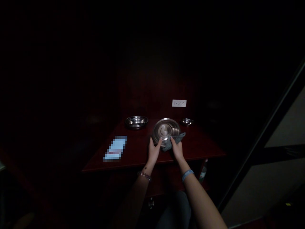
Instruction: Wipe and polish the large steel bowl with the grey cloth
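Both hands hold a shiny round metal bowl point(164, 128) above the front of a dark red wooden desk point(140, 156), its inside tilted toward me. My left hand point(154, 151) grips the lower left rim, thumb on the inner side. In my right hand point(176, 149) a grey-green cloth point(168, 144) is pressed against the lower right of the bowl, and part of it sticks out to the right. The fingers behind the bowl are hidden.
Stacked metal bowls point(136, 121) stand at the back left, and a smaller metal bowl point(187, 122) at the back right. A blurred-out bluish object point(116, 149) lies on the left. A white socket panel point(179, 103) is on the back wall. Below the desk stands a bottle point(203, 171).
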Action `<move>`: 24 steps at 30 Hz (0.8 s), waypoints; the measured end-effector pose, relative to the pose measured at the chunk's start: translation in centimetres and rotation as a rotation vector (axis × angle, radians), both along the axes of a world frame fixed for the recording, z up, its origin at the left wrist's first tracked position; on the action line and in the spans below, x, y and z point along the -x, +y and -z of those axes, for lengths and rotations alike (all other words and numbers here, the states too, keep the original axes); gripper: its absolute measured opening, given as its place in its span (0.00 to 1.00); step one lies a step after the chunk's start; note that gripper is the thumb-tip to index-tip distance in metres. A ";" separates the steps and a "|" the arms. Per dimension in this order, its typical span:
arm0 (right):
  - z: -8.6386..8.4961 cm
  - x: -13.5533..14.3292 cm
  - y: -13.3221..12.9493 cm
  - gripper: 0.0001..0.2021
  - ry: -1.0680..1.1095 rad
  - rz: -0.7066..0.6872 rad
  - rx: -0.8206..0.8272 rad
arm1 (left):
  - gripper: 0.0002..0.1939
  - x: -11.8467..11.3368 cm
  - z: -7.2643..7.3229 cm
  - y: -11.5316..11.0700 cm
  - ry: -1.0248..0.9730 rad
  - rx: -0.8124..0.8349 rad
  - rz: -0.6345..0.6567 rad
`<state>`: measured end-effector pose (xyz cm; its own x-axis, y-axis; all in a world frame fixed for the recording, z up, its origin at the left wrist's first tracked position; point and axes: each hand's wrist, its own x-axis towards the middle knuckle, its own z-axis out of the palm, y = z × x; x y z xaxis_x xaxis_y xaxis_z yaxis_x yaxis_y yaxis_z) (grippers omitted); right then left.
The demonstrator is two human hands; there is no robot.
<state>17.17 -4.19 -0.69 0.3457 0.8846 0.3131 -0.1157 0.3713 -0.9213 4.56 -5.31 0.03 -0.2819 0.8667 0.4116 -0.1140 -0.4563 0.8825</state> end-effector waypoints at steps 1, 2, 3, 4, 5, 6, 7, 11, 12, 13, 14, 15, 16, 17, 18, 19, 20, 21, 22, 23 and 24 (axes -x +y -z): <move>0.1 -0.1 0.1 0.20 -0.001 0.003 -0.001 | 0.29 -0.1 0.1 0.1 0.010 0.006 0.028; 0.2 -0.1 0.1 0.20 -0.005 0.005 0.000 | 0.31 -0.2 0.3 0.2 0.022 0.015 0.052; 0.3 -0.1 0.2 0.20 -0.010 0.004 0.000 | 0.33 -0.3 0.4 0.3 0.032 0.023 0.069; 0.4 -0.2 0.3 0.19 -0.015 0.004 0.000 | 0.34 -0.3 0.5 0.4 0.038 0.031 0.079; 0.4 -0.2 0.4 0.19 -0.019 0.002 -0.001 | 0.34 -0.3 0.6 0.4 0.040 0.036 0.084; 0.5 -0.2 0.4 0.18 -0.019 0.002 -0.003 | 0.34 -0.3 0.7 0.5 0.041 0.037 0.087; 0.5 -0.2 0.4 0.17 -0.018 0.000 -0.003 | 0.34 -0.2 0.7 0.5 0.041 0.036 0.090; 0.4 -0.2 0.4 0.18 -0.012 0.002 -0.006 | 0.31 0.0 0.4 0.3 0.054 0.024 0.096; 0.4 -0.2 0.3 0.19 -0.012 0.005 -0.005 | 0.31 0.0 0.4 0.2 0.060 0.025 0.096; 0.3 -0.2 0.3 0.20 -0.013 0.005 -0.004 | 0.30 0.0 0.3 0.2 0.065 0.029 0.094; 0.3 -0.2 0.2 0.20 -0.014 0.004 -0.002 | 0.29 0.0 0.3 0.1 0.069 0.035 0.090; 0.3 -0.2 0.2 0.20 -0.017 0.001 0.000 | 0.29 0.0 0.3 0.1 0.071 0.040 0.082; 0.3 -0.2 0.2 0.20 -0.020 -0.004 0.003 | 0.28 0.0 0.3 0.2 0.072 0.044 0.073; 0.3 -0.2 0.2 0.20 -0.022 -0.007 0.004 | 0.28 0.0 0.4 0.2 0.073 0.044 0.065; 0.3 -0.2 0.2 0.19 -0.021 -0.010 0.005 | 0.28 0.0 0.4 0.2 0.075 0.043 0.062; 0.3 -0.1 0.3 0.19 -0.019 -0.011 0.005 | 0.27 0.0 0.5 0.2 0.076 0.041 0.061; 0.3 -0.1 0.3 0.19 -0.015 -0.010 0.005 | 0.27 0.0 0.5 0.2 0.078 0.037 0.062; 0.3 -0.1 0.3 0.19 -0.011 -0.010 0.004 | 0.27 0.0 0.5 0.3 0.080 0.036 0.061; 0.3 -0.1 0.3 0.19 -0.008 -0.009 0.002 | 0.27 0.1 0.6 0.3 0.082 0.035 0.059; 0.3 0.0 0.3 0.19 -0.006 -0.006 0.000 | 0.27 0.1 0.6 0.4 0.084 0.036 0.053; 0.3 0.0 0.3 0.20 -0.003 -0.003 -0.004 | 0.27 0.1 0.7 0.4 0.088 0.034 0.048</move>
